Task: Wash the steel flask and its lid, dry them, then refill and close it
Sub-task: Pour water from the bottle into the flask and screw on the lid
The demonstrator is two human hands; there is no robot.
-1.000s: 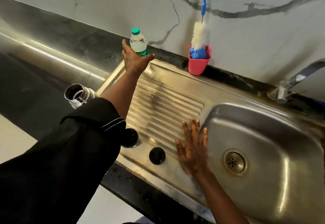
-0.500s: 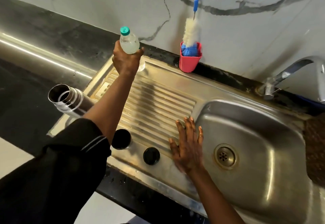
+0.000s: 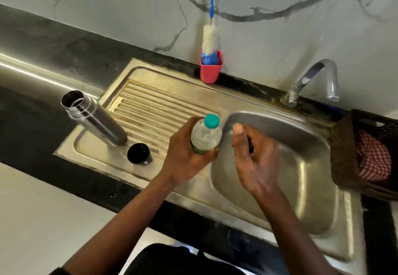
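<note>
Over the drainboard's edge, left hand: fingers clamped round the lower body of the plastic bottle, which is held upright with its teal cap on
Right hand: just beside the bottle, above the sink basin; fingers loosely bent and apart, holding nothing, thumb raised near the cap
Steel flask: standing open-mouthed at the left end of the drainboard, well apart from both hands
Black lid: on the drainboard, just beside the flask's base
Red cup: at the back rim against the wall, holding a bottle brush with a blue handle
Tap: behind the basin
Basket: brown, right of the basin, with a checked cloth inside
Table: black, around the sink
</note>
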